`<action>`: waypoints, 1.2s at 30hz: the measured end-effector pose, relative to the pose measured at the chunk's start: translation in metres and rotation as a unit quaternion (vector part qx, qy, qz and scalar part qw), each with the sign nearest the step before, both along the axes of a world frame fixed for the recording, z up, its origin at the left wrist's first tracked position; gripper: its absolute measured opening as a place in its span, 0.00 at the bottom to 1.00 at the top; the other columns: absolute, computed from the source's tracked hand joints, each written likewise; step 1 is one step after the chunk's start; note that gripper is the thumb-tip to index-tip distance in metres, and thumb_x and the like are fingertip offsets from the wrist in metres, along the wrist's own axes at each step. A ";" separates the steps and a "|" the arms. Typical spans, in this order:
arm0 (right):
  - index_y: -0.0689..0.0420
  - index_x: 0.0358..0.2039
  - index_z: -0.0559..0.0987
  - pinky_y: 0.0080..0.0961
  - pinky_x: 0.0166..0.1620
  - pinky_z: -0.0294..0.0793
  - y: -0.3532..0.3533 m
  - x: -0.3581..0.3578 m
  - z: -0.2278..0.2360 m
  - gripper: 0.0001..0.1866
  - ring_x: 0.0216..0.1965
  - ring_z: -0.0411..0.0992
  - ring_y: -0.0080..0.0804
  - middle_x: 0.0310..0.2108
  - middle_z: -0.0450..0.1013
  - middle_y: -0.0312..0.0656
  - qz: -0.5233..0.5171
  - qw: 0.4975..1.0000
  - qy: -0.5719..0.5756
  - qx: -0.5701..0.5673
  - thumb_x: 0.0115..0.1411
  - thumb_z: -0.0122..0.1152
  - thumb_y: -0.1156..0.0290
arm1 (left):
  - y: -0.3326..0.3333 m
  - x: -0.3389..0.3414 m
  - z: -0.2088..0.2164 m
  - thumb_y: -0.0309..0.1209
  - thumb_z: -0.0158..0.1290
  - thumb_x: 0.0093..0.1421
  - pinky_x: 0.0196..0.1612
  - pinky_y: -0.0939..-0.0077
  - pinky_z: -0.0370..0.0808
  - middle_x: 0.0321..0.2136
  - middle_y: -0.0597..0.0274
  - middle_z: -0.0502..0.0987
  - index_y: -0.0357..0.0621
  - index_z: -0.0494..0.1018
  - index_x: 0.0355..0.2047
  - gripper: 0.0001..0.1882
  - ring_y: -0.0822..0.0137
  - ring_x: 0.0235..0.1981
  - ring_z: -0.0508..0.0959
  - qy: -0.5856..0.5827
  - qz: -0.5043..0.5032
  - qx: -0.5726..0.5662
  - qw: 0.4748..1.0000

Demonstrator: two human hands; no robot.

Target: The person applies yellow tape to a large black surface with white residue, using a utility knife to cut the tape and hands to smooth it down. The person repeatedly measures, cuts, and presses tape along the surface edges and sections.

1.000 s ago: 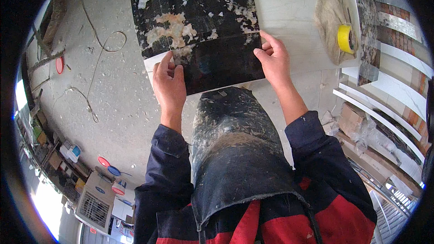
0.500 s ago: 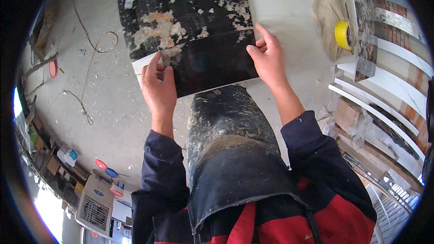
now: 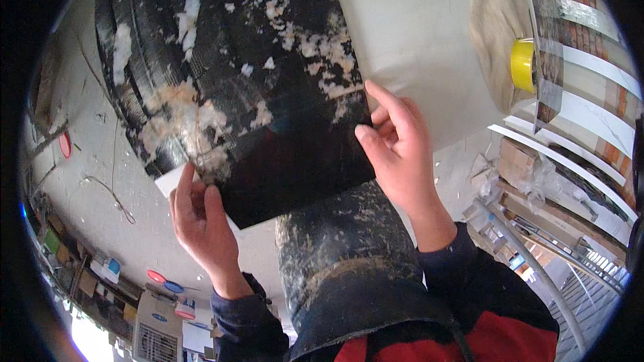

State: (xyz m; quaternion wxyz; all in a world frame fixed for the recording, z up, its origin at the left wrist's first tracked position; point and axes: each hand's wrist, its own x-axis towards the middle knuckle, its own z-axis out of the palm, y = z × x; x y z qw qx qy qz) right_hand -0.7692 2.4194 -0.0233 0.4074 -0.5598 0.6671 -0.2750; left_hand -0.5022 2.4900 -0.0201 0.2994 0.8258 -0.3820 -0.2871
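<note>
A glossy black sheet (image 3: 221, 87) with white and orange-brown marbled patches stretches away in front of me. Its near end is a plainer, darker band that reflects light; whether that band is a separate piece I cannot tell. My left hand (image 3: 204, 224) pinches the near left corner, beside a small white strip (image 3: 176, 179) at the edge. On the right side, my right hand (image 3: 399, 151) grips the edge between thumb and fingers, index finger stretched along it. Below the near edge is my dark, stained apron (image 3: 345, 241).
On the pale surface (image 3: 416, 33) to the right lie a beige cloth (image 3: 496, 33) and a yellow tape roll (image 3: 522, 66). White and marbled strips (image 3: 597, 117) stand farther right, above a cardboard box (image 3: 515, 147). A loose cable (image 3: 111, 191) crosses the floor at left.
The sheet's near end has come lower in the picture, nearer my body, and tilts more, its left corner lowest. Both hands keep their hold. More of the sheet's patterned part shows.
</note>
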 end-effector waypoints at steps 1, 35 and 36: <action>0.53 0.63 0.76 0.23 0.35 0.75 -0.002 0.001 0.001 0.30 0.30 0.70 0.26 0.37 0.69 0.40 0.000 1.000 0.002 0.007 0.59 0.66 0.80 | 0.001 0.001 -0.003 0.16 0.55 0.62 0.37 0.81 0.73 0.35 0.67 0.74 0.39 0.78 0.59 0.23 0.77 0.33 0.72 0.000 0.003 -0.001 1.000; 0.62 0.59 0.74 0.60 0.65 0.59 -0.069 0.176 -0.030 0.30 0.68 0.58 0.58 0.61 0.65 0.57 0.291 0.851 0.203 -0.388 0.64 0.62 0.53 | 0.025 -0.015 0.043 0.26 0.62 0.56 0.71 0.42 0.57 0.69 0.38 0.63 0.35 0.61 0.70 0.41 0.33 0.72 0.59 -0.107 -0.318 0.022 0.942; 0.63 0.59 0.74 0.63 0.66 0.58 -0.069 0.171 -0.032 0.30 0.70 0.57 0.61 0.62 0.65 0.59 0.292 0.851 0.199 -0.388 0.66 0.59 0.52 | 0.026 -0.013 0.044 0.26 0.62 0.56 0.71 0.42 0.57 0.69 0.39 0.62 0.35 0.61 0.70 0.41 0.34 0.72 0.58 -0.106 -0.316 0.021 0.943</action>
